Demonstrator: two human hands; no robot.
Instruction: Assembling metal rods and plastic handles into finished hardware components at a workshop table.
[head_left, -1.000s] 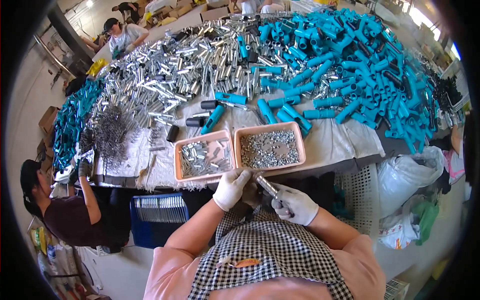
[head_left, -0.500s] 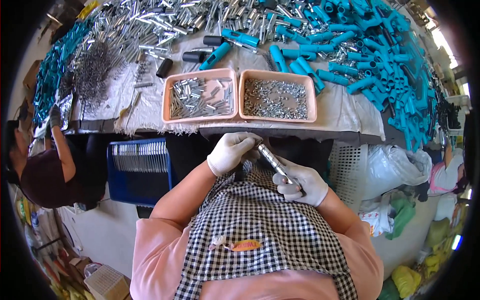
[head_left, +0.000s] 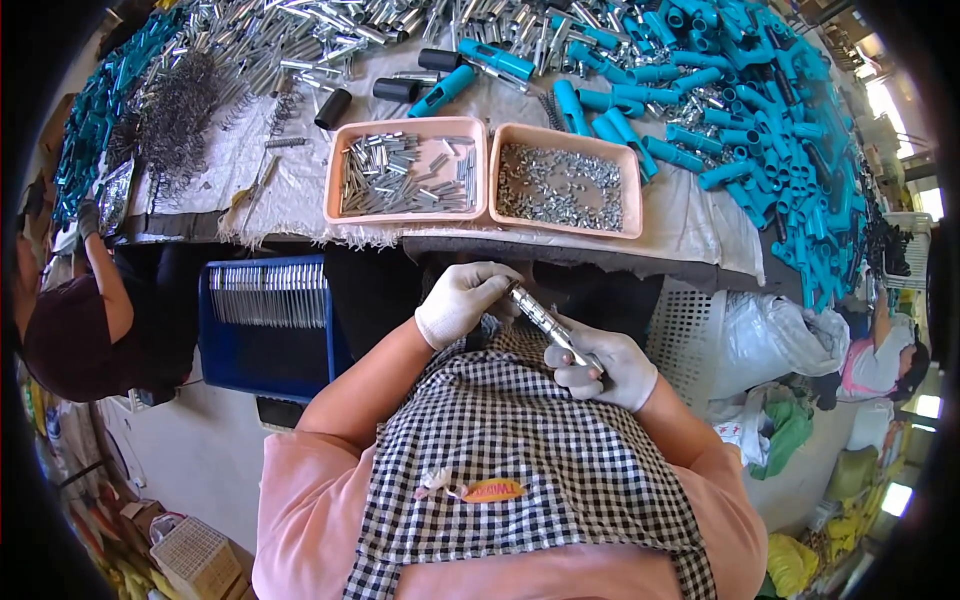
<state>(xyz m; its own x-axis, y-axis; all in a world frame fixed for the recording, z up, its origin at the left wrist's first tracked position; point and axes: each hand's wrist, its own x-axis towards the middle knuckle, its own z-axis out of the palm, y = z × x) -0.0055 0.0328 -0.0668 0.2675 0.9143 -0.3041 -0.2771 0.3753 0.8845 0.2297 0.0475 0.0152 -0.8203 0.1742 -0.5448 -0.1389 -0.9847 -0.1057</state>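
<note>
One silvery metal tube (head_left: 545,325) slants between two gloved hands, in front of the checked apron (head_left: 480,440) and just short of the worktable (head_left: 695,225), its upper end leaning toward the left. At that end the left hand (head_left: 462,303) has thumb and forefinger pressed together in a pinch; whether they also hold some smaller part, I cannot tell. The right hand (head_left: 608,368) curls its fingers around the lower length. Smooth metal against glove fabric could slide or turn if either grip loosens, and with no tabletop underneath, the tube would likely drop toward the lap or floor; a knock against the table edge could also jar it loose. Beyond the hands sit two pink trays side by side: the left tray (head_left: 400,217) holds short pins, the right tray (head_left: 565,230) small metal pieces, both too many to count. Behind them lie three black cylinders, one of them (head_left: 333,109) nearest the left tray. Uncountable heaps follow: dark springs (head_left: 180,130), silvery parts (head_left: 330,40), teal tubes (head_left: 790,170). One blue crate (head_left: 265,365) stands at left, one white perforated basket (head_left: 685,325) at right, and two co-workers are partly visible, one on each side.
</note>
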